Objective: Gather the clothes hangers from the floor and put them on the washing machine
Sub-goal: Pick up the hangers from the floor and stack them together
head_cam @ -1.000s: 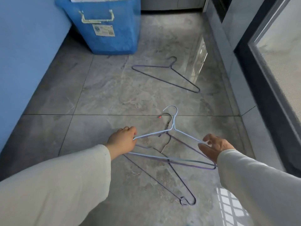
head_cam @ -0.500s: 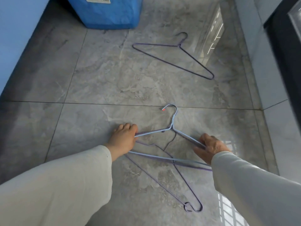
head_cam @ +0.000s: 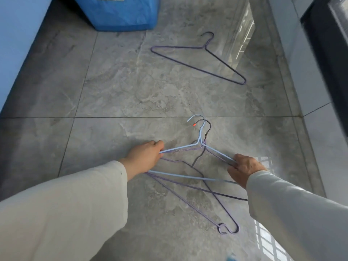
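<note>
Thin coated wire is what we have in both hands, and nearest to us the dark purple hanger (head_cam: 216, 215) lies flat on the floor with its hook turned back toward our feet, its long sides running away up under the bundle. Over it we hold the pale blue hanger (head_cam: 188, 147) by its two shoulders: our left hand (head_cam: 145, 157) is closed round the left arm of the wire, our right hand (head_cam: 244, 166) closed round the right arm, so the bottom bar runs left to right between our wrists and the hook points away from us. A second hook with an orange tip (head_cam: 194, 125) sits just beside the blue one, so we judge at least one more hanger is pinched in the same grasp; how many, we cannot tell.

The move ahead turns on the lone purple hanger (head_cam: 197, 59). It lies well apart, straight ahead and a little to the right, its long bar slanting from upper left down to lower right, hook at the far side. Our right hand is the nearer one to it.

The grey marble-patterned tile floor (head_cam: 113, 87) is glossy and bare. Beyond stands a blue bin (head_cam: 120, 14) against a blue wall (head_cam: 17, 44); the washing machine is not in view.
</note>
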`<state>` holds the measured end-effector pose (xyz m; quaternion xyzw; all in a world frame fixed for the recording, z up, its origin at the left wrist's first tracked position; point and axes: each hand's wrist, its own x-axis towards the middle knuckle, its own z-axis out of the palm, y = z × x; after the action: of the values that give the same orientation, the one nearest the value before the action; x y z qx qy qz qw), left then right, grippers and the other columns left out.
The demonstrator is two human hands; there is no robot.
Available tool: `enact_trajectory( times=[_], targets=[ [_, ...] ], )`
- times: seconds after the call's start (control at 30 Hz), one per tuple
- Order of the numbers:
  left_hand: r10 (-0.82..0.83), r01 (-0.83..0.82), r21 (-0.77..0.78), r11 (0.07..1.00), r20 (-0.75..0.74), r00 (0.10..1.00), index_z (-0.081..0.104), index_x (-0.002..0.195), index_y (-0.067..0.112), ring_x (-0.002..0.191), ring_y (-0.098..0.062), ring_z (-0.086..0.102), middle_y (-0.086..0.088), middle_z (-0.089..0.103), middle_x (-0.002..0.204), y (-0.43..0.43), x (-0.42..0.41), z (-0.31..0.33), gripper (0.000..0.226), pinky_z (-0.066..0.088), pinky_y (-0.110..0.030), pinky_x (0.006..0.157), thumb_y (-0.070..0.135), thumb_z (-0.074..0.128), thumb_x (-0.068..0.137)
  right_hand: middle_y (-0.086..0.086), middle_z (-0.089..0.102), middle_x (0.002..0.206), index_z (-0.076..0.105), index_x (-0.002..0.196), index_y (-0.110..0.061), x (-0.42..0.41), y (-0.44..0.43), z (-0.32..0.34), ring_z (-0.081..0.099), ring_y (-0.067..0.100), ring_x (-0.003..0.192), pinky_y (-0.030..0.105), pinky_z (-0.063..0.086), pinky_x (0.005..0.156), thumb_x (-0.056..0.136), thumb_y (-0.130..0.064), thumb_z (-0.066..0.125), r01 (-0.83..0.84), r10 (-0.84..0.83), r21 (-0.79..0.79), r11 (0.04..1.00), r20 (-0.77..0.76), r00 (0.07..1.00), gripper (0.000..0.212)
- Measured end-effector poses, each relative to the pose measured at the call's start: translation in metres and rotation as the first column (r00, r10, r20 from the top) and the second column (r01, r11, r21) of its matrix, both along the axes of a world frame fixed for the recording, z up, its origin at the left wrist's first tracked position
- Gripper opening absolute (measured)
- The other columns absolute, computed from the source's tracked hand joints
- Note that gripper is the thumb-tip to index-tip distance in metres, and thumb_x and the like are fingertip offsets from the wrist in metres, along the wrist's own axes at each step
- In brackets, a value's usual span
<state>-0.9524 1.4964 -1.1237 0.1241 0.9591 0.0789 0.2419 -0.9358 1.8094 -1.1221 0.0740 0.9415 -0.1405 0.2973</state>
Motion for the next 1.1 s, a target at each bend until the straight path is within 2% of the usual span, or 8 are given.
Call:
enact_trajectory(
  times=[0.1, 0.3, 0.4, 0.53, 0.73, 0.9, 1.0, 1.1],
  targets=[
    [-0.052, 0.052, -0.029, 0.998, 0.031, 0.998, 0.056, 0.108, 0.015, 0.099, -0.034, 0.06, -0.012, 0.06, 0.108, 0.0, -0.001, 0.009, 0.02, 0.051, -0.042, 0.076, 0.028, 0.046, 0.096, 0.006, 0.053, 0.068, 0.046, 0.073, -0.02, 0.01, 0.004, 0.012, 0.054, 0.033, 0.068, 0.028, 0.04, 0.058, 0.078, -0.029, 0.055, 0.013, -0.014, -0.021, 1.0, -0.007, 1.0, 0.013],
    [-0.104, 0.101, -0.081, 0.992, -0.029, 0.994, 0.058, 0.103, 0.016, 0.098, -0.033, 0.059, -0.01, 0.058, 0.107, 0.002, 0.011, 0.019, 0.014, 0.044, -0.037, 0.068, 0.023, 0.05, 0.093, 0.006, 0.058, 0.077, 0.045, 0.068, -0.019, 0.048, -0.003, 0.026, 0.054, 0.03, 0.07, 0.025, 0.039, 0.06, 0.077, -0.027, 0.059, 0.0, 0.001, -0.019, 1.0, 0.017, 1.0, 0.019],
    [-0.105, 0.098, -0.111, 0.989, -0.059, 0.993, 0.057, 0.109, 0.016, 0.106, -0.033, 0.056, -0.011, 0.056, 0.113, 0.003, 0.02, 0.02, 0.022, 0.045, -0.038, 0.074, 0.012, 0.052, 0.088, 0.003, 0.053, 0.079, 0.044, 0.066, -0.02, 0.071, -0.009, 0.026, 0.048, 0.026, 0.071, 0.023, 0.036, 0.062, 0.077, -0.028, 0.059, 0.0, 0.001, -0.009, 1.0, 0.061, 0.998, 0.021],
    [-0.057, 0.045, -0.196, 0.98, -0.055, 0.997, 0.048, 0.117, 0.014, 0.113, -0.032, 0.046, -0.011, 0.047, 0.123, 0.003, 0.03, 0.008, 0.033, 0.05, -0.042, 0.075, 0.005, 0.052, 0.086, -0.001, 0.052, 0.087, 0.047, 0.081, -0.024, 0.087, -0.02, 0.026, 0.048, 0.022, 0.075, 0.023, 0.036, 0.066, 0.079, -0.034, 0.06, -0.03, 0.03, -0.002, 1.0, 0.114, 0.993, 0.017],
    [-0.052, 0.039, -0.236, 0.971, -0.05, 0.997, 0.042, 0.126, 0.014, 0.114, -0.036, 0.045, -0.012, 0.045, 0.129, 0.002, 0.033, -0.009, 0.048, 0.05, -0.047, 0.086, -0.002, 0.046, 0.081, 0.003, 0.064, 0.096, 0.057, 0.105, -0.023, 0.092, -0.031, 0.015, 0.057, 0.024, 0.079, 0.027, 0.046, 0.069, 0.072, -0.034, 0.066, 0.009, -0.01, 0.012, 1.0, 0.155, 0.988, 0.036],
    [-0.077, 0.074, -0.279, 0.957, 0.001, 0.997, 0.041, 0.123, 0.009, 0.118, -0.035, 0.045, -0.013, 0.051, 0.127, 0.004, 0.026, -0.009, 0.04, 0.051, -0.045, 0.083, -0.005, 0.042, 0.086, 0.003, 0.063, 0.088, 0.052, 0.103, -0.025, 0.088, -0.036, 0.004, 0.061, 0.025, 0.076, 0.03, 0.049, 0.066, 0.075, -0.025, 0.064, 0.032, -0.033, 0.007, 0.999, 0.171, 0.985, 0.031],
    [-0.074, 0.087, -0.33, 0.94, 0.054, 0.996, 0.043, 0.122, 0.009, 0.12, -0.035, 0.045, -0.012, 0.051, 0.129, -0.003, 0.028, -0.011, 0.039, 0.049, -0.044, 0.086, -0.004, 0.044, 0.085, 0.006, 0.067, 0.098, 0.049, 0.107, -0.025, 0.086, -0.042, -0.003, 0.066, 0.03, 0.087, 0.033, 0.053, 0.073, 0.077, -0.028, 0.061, -0.032, 0.029, 0.018, 0.999, 0.156, 0.987, 0.033],
    [-0.1, 0.111, -0.341, 0.934, 0.051, 0.994, 0.046, 0.12, 0.012, 0.12, -0.034, 0.043, -0.011, 0.05, 0.128, -0.006, 0.035, -0.008, 0.039, 0.04, -0.043, 0.091, -0.001, 0.046, 0.083, 0.002, 0.066, 0.111, 0.053, 0.113, -0.038, 0.085, -0.038, -0.004, 0.065, 0.029, 0.099, 0.034, 0.052, 0.081, 0.077, -0.031, 0.054, -0.06, 0.056, 0.026, 0.998, 0.139, 0.989, 0.036]
  ],
)
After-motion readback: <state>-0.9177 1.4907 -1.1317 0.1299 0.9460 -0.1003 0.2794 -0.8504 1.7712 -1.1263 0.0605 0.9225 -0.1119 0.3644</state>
